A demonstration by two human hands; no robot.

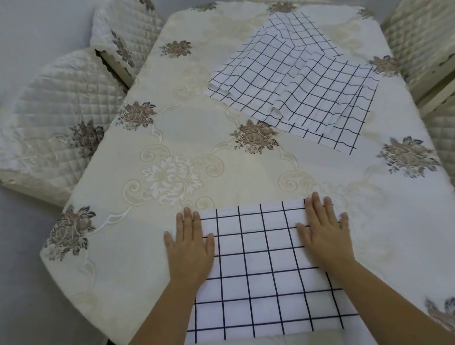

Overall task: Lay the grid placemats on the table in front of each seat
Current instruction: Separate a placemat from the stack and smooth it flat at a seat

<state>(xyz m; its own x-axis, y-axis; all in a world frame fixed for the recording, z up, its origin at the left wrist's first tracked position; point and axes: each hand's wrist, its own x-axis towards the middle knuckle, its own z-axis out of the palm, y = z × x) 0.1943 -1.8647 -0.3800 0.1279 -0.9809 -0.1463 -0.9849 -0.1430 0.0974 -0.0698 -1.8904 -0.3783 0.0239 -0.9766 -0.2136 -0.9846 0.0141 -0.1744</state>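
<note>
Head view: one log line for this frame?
step: first mat down | near placemat: flat at table edge | left hand: flat on it | right hand: flat on it | placemat stack: far side, rumpled

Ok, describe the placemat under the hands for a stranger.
Find the long table with the cream floral cloth. At its near edge one grid placemat lies under the left hand and right hand. Unlike the rumpled pile farther back, it is single and flat.

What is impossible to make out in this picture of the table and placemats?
Head view: how many mats the placemat pile holds; the sheets overlap.
Head view: far corners of the near placemat, covered by the left hand and right hand.
Head view: the right-side chairs, cut off by the frame edge.
</note>
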